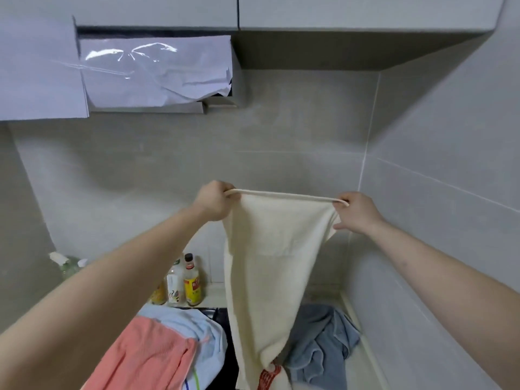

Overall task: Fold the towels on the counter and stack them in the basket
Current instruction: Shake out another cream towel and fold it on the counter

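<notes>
Cream towel (pixel 270 249) held aloft above counter, stretched taut along top hem, lower end draping toward crumpled blue-grey towel (pixel 323 342). Left hand (pixel 213 201) and right hand (pixel 356 212) each pinch one upper corner, arms extended, raised. Fabric likely soft, light, limp; corners look best hold for folding. Pink towel (pixel 146 358) lies lower left.

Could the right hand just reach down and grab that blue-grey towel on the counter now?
Probably not yet: the right hand grips the cream towel, as does the left hand. The blue-grey towel lies uncovered below, so the way looks free after letting go.
</notes>
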The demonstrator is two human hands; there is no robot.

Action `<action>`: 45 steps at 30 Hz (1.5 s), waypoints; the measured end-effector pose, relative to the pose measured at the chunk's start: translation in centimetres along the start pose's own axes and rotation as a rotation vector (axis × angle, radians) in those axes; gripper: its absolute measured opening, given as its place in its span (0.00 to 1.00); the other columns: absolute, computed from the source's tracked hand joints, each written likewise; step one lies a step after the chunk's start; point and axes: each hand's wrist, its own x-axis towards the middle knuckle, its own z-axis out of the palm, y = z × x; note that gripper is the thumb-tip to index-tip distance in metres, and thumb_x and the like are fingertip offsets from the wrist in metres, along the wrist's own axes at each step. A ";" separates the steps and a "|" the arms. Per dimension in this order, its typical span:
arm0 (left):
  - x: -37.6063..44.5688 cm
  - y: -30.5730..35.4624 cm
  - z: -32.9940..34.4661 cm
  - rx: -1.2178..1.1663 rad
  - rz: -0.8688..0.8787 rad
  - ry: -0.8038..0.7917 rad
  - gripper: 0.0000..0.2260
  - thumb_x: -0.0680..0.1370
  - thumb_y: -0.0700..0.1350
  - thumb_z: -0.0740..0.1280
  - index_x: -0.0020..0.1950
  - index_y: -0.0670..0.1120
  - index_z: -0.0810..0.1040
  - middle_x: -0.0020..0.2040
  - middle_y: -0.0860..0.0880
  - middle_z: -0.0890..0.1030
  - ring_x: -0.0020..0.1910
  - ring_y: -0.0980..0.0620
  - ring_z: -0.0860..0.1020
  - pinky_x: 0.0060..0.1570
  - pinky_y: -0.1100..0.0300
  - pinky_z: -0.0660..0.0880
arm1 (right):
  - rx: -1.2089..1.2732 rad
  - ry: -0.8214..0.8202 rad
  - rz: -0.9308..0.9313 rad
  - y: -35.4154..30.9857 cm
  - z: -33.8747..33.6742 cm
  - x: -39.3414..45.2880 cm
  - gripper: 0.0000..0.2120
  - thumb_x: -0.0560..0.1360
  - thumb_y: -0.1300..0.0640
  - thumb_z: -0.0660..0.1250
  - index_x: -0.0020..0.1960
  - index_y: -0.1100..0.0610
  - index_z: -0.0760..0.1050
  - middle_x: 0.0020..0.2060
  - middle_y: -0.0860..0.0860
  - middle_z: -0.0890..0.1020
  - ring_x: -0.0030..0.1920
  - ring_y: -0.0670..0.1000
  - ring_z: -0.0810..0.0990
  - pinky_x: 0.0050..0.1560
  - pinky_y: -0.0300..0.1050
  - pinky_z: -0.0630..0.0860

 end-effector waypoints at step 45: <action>-22.8 -1.7 6.4 -0.347 0.006 -0.578 0.13 0.81 0.51 0.69 0.39 0.47 0.81 0.35 0.46 0.82 0.35 0.49 0.83 0.40 0.50 0.81 | 0.445 -0.221 0.302 13.8 -1.2 -22.0 0.08 0.68 0.57 0.68 0.38 0.61 0.73 0.32 0.56 0.66 0.36 0.53 0.65 0.30 0.43 0.60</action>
